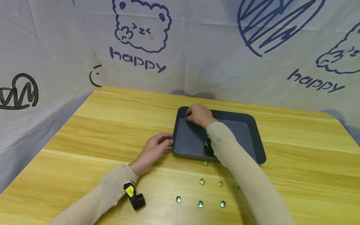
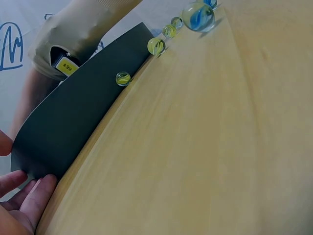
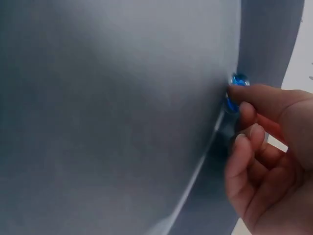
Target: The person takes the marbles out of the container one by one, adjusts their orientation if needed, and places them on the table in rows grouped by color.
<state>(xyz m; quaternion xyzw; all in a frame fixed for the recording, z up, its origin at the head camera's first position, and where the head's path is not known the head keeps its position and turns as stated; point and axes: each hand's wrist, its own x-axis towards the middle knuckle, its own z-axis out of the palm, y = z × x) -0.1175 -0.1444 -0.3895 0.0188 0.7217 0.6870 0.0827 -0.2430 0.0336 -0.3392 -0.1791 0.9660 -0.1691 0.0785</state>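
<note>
A dark grey rectangular tray (image 1: pixel 236 113) lies on the wooden table. In its far left corner, my right hand (image 1: pixel 199 115) pinches a blue marble (image 3: pixel 231 105) between thumb and fingers, low beside the tray wall. Another blue marble (image 1: pixel 182 116) sits right next to the fingertips, partly covered by the thumb in the right wrist view. My left hand (image 1: pixel 153 150) rests at the tray's near left corner. Its fingertips touch the outer wall (image 2: pixel 73 122), and its fingers are loosely bent.
Several yellow-green marbles, one of them (image 1: pixel 202 181) in the middle, lie in front of the tray, partly behind the right sleeve. Nearer stands a row of pale blue marbles (image 1: pixel 200 204). White cloth (image 1: pixel 197 62) with drawings hangs behind the table (image 1: pixel 112 137).
</note>
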